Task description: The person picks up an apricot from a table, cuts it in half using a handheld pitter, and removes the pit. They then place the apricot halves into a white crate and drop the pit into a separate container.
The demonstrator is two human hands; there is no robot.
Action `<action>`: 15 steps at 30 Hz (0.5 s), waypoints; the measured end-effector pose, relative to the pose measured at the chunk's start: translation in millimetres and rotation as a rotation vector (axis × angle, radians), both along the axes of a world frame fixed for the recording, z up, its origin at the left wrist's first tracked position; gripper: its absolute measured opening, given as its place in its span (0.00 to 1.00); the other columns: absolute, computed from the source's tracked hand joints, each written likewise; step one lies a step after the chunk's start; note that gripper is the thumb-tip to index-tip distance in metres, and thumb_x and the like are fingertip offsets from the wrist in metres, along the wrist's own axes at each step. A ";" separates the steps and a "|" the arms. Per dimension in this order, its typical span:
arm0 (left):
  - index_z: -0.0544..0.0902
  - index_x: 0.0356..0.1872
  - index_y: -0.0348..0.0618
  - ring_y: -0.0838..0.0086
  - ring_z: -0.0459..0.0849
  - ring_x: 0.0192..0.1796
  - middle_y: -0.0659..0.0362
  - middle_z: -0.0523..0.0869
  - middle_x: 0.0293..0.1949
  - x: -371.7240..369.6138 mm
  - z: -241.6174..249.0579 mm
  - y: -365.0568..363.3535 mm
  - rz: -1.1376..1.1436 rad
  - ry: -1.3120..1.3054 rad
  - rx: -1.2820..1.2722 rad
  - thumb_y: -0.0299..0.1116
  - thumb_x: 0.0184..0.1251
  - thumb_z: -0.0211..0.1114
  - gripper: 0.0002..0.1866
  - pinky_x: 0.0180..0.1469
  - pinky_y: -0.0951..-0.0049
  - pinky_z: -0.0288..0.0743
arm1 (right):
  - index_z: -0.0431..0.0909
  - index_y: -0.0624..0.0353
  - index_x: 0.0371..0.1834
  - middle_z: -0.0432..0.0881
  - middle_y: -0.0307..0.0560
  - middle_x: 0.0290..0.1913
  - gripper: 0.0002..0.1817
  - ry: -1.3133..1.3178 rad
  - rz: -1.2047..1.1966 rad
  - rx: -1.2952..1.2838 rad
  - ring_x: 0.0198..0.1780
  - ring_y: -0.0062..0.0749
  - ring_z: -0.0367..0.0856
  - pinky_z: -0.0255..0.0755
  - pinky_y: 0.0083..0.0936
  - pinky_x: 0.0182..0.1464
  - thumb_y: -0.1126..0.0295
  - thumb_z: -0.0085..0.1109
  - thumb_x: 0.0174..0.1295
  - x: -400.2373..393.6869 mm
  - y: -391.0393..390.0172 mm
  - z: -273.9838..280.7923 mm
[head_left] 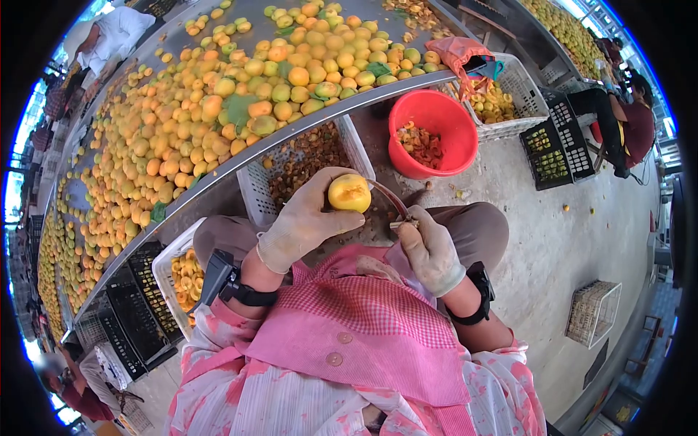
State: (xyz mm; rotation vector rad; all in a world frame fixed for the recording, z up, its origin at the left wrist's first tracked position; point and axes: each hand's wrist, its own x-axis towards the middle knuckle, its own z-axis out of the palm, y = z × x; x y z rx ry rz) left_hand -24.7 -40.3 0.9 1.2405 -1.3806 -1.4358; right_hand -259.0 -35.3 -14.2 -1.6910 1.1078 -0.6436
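Observation:
A yellow-orange fruit (349, 194) with a rough cut patch on its upper face is held between the thumb and fingers of my gloved left hand (309, 218). My right hand (430, 247), also gloved, grips the handle of a curved knife (389, 196). The blade reaches up and left, its tip beside the fruit; whether it touches is not clear. Below the hands are my pink checked apron and my knees. Beyond my left hand, a white crate (254, 190) holds brown-orange scraps.
A metal table (291, 131) heaped with fruit curves across the front. Past my right hand stand a red tub (454, 134) with scraps and a white crate (534, 105) of cut fruit. Another crate (171, 272) of cut pieces is left of my knee. Other people sit or stand farther off.

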 end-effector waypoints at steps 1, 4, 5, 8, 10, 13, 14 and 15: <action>0.72 0.59 0.39 0.75 0.76 0.54 0.60 0.78 0.52 0.2 3.9 1.0 0.008 -0.001 -0.001 0.24 0.55 0.74 0.30 0.60 0.74 0.72 | 0.71 0.66 0.43 0.69 0.46 0.23 0.20 -0.002 0.014 -0.044 0.26 0.31 0.68 0.65 0.29 0.32 0.55 0.49 0.75 1.8 0.6 -3.7; 0.72 0.60 0.38 0.77 0.76 0.56 0.61 0.78 0.52 -1.2 10.0 3.8 0.028 0.203 0.063 0.22 0.56 0.73 0.29 0.61 0.76 0.72 | 0.71 0.63 0.42 0.71 0.52 0.22 0.18 -0.006 0.031 -0.072 0.26 0.45 0.72 0.67 0.36 0.31 0.55 0.50 0.74 9.4 2.1 2.4; 0.71 0.63 0.38 0.76 0.75 0.58 0.60 0.78 0.54 -0.6 7.5 4.7 0.038 0.191 0.042 0.20 0.56 0.70 0.31 0.62 0.75 0.70 | 0.72 0.61 0.42 0.74 0.57 0.21 0.16 -0.008 0.031 -0.053 0.26 0.60 0.77 0.70 0.42 0.30 0.56 0.52 0.72 11.8 2.6 5.3; 0.69 0.66 0.38 0.76 0.75 0.59 0.59 0.78 0.56 0.9 6.2 8.1 0.051 0.171 0.021 0.18 0.55 0.68 0.34 0.64 0.75 0.68 | 0.72 0.60 0.41 0.74 0.56 0.20 0.16 0.065 0.029 -0.217 0.25 0.59 0.77 0.71 0.41 0.28 0.56 0.52 0.72 15.2 3.4 -3.5; 0.69 0.66 0.38 0.76 0.75 0.59 0.59 0.78 0.56 2.5 5.1 8.9 0.054 0.166 0.019 0.18 0.55 0.68 0.34 0.65 0.75 0.68 | 0.72 0.59 0.40 0.74 0.55 0.20 0.16 0.063 0.032 -0.218 0.25 0.59 0.77 0.71 0.42 0.28 0.56 0.53 0.72 17.7 3.7 0.9; 0.69 0.66 0.38 0.76 0.74 0.60 0.59 0.78 0.56 5.2 -1.3 9.5 0.028 0.210 0.092 0.18 0.55 0.69 0.34 0.64 0.76 0.68 | 0.72 0.59 0.39 0.75 0.56 0.21 0.15 0.082 0.033 -0.229 0.26 0.60 0.77 0.71 0.43 0.29 0.56 0.53 0.72 21.0 5.8 1.6; 0.69 0.67 0.39 0.75 0.74 0.60 0.59 0.77 0.57 4.3 -3.5 10.4 0.026 0.199 0.082 0.19 0.55 0.69 0.35 0.65 0.75 0.67 | 0.72 0.59 0.39 0.76 0.57 0.22 0.15 0.101 0.027 -0.240 0.27 0.60 0.78 0.71 0.43 0.30 0.57 0.54 0.71 22.2 6.1 0.7; 0.69 0.67 0.39 0.75 0.73 0.61 0.59 0.77 0.57 3.7 -5.4 11.7 0.025 0.189 0.073 0.19 0.55 0.69 0.35 0.66 0.75 0.66 | 0.72 0.59 0.39 0.76 0.57 0.22 0.15 0.109 0.040 -0.239 0.27 0.60 0.78 0.71 0.43 0.30 0.57 0.54 0.71 23.5 6.0 0.2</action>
